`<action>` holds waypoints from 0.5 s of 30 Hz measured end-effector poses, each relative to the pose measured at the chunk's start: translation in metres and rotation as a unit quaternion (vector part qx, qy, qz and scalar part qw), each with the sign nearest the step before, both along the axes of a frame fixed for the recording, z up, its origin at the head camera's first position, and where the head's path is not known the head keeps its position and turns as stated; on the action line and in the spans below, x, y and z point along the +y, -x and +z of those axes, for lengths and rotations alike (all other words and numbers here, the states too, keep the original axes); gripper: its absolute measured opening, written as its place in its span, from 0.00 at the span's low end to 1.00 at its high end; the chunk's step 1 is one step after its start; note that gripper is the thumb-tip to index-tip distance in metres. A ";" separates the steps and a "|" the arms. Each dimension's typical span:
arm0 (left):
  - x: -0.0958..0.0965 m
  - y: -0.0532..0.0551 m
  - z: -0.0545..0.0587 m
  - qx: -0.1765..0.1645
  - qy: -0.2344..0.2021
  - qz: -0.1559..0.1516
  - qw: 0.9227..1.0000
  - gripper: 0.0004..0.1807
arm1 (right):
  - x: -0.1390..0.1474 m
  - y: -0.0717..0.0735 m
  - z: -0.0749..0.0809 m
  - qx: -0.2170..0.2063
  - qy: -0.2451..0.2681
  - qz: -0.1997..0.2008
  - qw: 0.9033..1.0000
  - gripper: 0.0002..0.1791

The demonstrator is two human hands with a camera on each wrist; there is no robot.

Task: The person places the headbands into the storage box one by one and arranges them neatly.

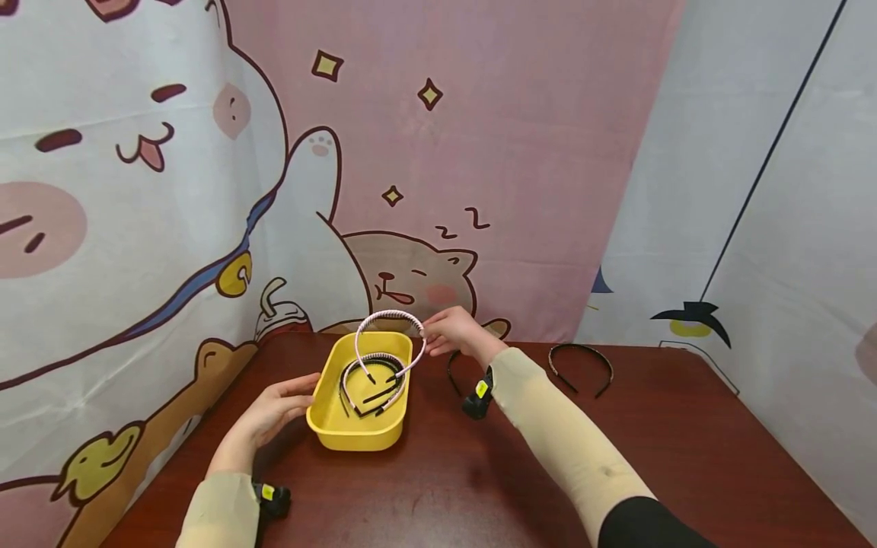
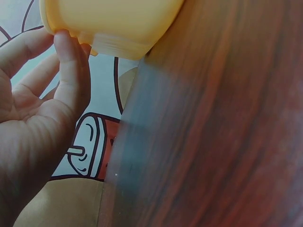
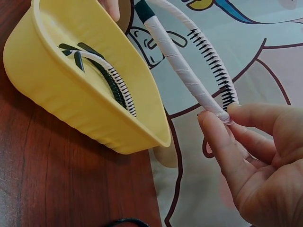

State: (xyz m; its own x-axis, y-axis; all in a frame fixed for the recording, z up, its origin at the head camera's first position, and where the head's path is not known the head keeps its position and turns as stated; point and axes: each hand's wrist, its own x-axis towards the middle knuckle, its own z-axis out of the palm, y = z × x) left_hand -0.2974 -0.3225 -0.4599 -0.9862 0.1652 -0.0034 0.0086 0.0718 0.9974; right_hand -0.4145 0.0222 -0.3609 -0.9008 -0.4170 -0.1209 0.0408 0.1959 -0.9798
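A pale pink headband [image 1: 390,313] with black comb teeth and dark tips is pinched at its side by the thumb and fingers of my right hand [image 1: 455,332]. It is held upright, above the right side of a yellow plastic tub [image 1: 359,440]. Inside the tub lie another pale pink headband [image 3: 120,82] and dark ones, overlapping, so I cannot tell them all apart. My left hand [image 1: 277,407] rests its fingertips against the tub's left side near the rim. In the left wrist view the fingers look gently bent, their tips at the tub's edge.
A black headband [image 1: 581,345] lies on the brown table [image 1: 685,449] to the right. Another dark headband [image 1: 452,373] is partly hidden behind my right wrist. A cartoon-printed curtain [image 1: 514,190] hangs behind the table and along its left side.
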 end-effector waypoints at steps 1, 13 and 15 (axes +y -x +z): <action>0.000 0.000 0.000 0.000 -0.001 0.000 1.000 0.31 | -0.001 0.000 0.000 0.000 -0.002 0.000 1.000 0.18; -0.001 0.000 -0.001 0.000 -0.001 -0.002 1.000 0.31 | -0.010 0.003 -0.004 -0.006 0.000 0.000 1.000 0.18; 0.000 0.000 0.000 0.001 -0.001 -0.001 1.000 0.31 | -0.012 0.003 -0.003 -0.001 0.001 0.001 1.000 0.18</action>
State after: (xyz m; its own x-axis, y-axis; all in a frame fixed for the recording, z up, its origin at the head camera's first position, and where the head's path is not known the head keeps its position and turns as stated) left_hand -0.2970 -0.3229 -0.4602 -0.9859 0.1676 -0.0011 0.0106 0.0689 0.9976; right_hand -0.4177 0.0103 -0.3638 -0.9000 -0.4184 -0.1221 0.0423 0.1949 -0.9799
